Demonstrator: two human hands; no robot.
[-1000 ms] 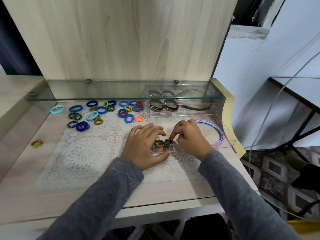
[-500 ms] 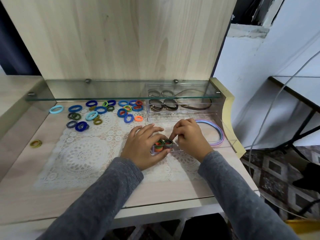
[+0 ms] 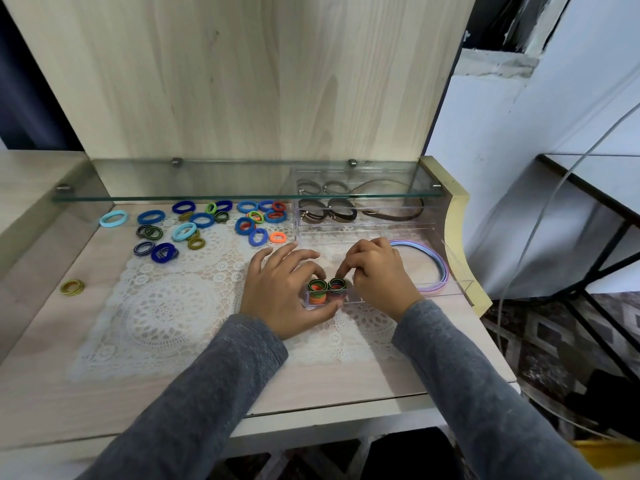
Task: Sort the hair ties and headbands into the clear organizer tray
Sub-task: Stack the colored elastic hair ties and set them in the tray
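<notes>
In the head view, the left hand point(image 3: 280, 292) was curled round the stacked hair ties point(image 3: 318, 289) in the near-left compartment of the clear organizer tray point(image 3: 463, 285). Its thumb lay along the near wall, apparently to keep the upright rolls from springing out, while the right hand point(image 3: 379, 277) pinched the right-hand roll with its fingertips, seemingly tucking it down beside the other. The tray sat against the right edge of the worktop point(image 3: 311, 393), with pastel headbands point(image 3: 440, 271) curving along its long right section, probably the only one that fits them, and loose hair ties point(image 3: 202, 220) lay unsorted near the far left.
</notes>
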